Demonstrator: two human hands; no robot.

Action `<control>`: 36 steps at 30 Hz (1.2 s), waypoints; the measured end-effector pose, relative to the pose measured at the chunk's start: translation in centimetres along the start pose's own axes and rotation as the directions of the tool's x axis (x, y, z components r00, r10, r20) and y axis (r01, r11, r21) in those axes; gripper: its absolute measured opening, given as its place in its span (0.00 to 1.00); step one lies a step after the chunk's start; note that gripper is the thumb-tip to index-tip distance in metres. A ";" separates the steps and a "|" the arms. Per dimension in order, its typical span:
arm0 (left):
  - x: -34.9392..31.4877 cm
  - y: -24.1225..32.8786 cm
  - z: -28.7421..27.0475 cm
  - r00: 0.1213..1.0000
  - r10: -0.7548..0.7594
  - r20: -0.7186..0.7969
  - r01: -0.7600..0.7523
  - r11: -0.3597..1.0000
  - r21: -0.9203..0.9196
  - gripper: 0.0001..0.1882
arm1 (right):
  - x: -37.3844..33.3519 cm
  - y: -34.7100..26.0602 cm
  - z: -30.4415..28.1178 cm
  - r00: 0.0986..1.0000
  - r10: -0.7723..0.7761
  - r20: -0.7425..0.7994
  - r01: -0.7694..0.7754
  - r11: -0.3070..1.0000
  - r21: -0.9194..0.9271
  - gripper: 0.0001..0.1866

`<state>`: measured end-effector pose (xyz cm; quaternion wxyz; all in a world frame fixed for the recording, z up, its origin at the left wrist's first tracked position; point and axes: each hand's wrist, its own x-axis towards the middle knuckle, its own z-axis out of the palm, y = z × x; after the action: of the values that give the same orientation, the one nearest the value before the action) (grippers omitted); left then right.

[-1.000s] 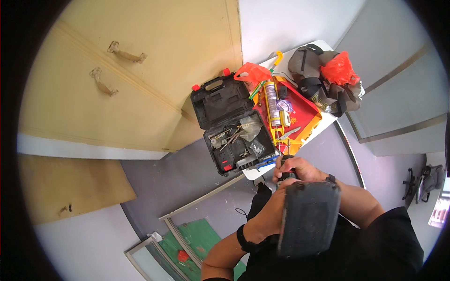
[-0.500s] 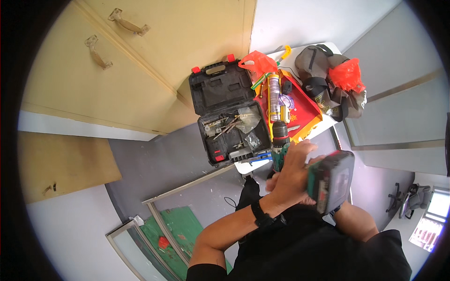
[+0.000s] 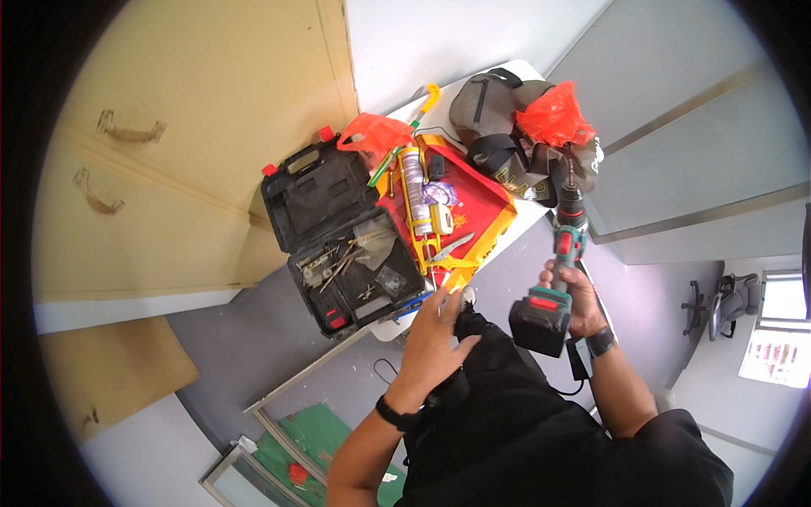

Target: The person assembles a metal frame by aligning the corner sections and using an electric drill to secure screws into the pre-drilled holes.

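My right hand [image 3: 581, 306] grips the handle of a green and black cordless drill [image 3: 568, 243], its chuck and thin bit pointing up and away. The drill's chunky battery hangs low beside my wrist. My left hand [image 3: 432, 342], holding nothing visible, is open with the thumb spread, its fingertips by the near table edge. Just beyond those fingertips lie a yellow caulking gun [image 3: 414, 190] with a tube in it and a grey blade-like tool [image 3: 453, 247]. The black tool case [image 3: 314, 203] lies open on the left, with drill bits [image 3: 338, 275] and small plastic bags inside.
A red and yellow box [image 3: 494, 207] with small items sits on the white table [image 3: 524, 74]. Grey bags [image 3: 481, 106] and a red plastic bag [image 3: 556, 114] lie at its far right. Beige cupboard doors [image 3: 228, 110] stand left; a glass panel [image 3: 684, 144] stands right.
The drill, before between both hands near my body, has swung right in my right hand alone. My left hand has come off it and moved left to the table edge.
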<state>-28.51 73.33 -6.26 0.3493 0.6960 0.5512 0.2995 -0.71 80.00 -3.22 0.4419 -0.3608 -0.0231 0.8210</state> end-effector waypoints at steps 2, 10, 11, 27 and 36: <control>-2.1 -1.8 -0.1 0.990 -0.129 -0.059 0.125 0.990 -0.066 0.39 | -1.5 -2.1 -0.7 0.990 -0.123 0.069 0.132 0.979 -0.156 0.18; -17.7 -5.4 -0.3 0.764 -0.594 -0.251 0.643 0.732 0.227 0.34 | -3.8 -9.2 3.8 0.925 0.001 0.379 0.235 0.782 -0.577 0.36; -19.9 -4.7 0.3 0.726 -0.622 -0.294 0.682 0.705 0.193 0.34 | -3.2 -10.0 3.9 0.926 0.105 0.363 0.167 0.748 -0.642 0.31; -26.1 5.3 16.4 0.498 -0.867 -0.002 0.866 0.497 0.050 0.36 | -3.4 -11.4 -23.0 0.999 -0.016 -0.049 -0.051 -0.170 -0.984 0.19; -22.4 -4.2 19.7 0.521 -0.838 0.161 0.806 0.545 0.229 0.33 | -14.3 -8.6 -36.1 0.892 -0.337 -0.300 -0.309 0.030 -0.951 0.14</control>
<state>-19.84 49.06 -21.77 0.4715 0.4050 0.7829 -0.0276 32.51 64.45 -18.63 0.0627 -0.7430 -0.4887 0.4530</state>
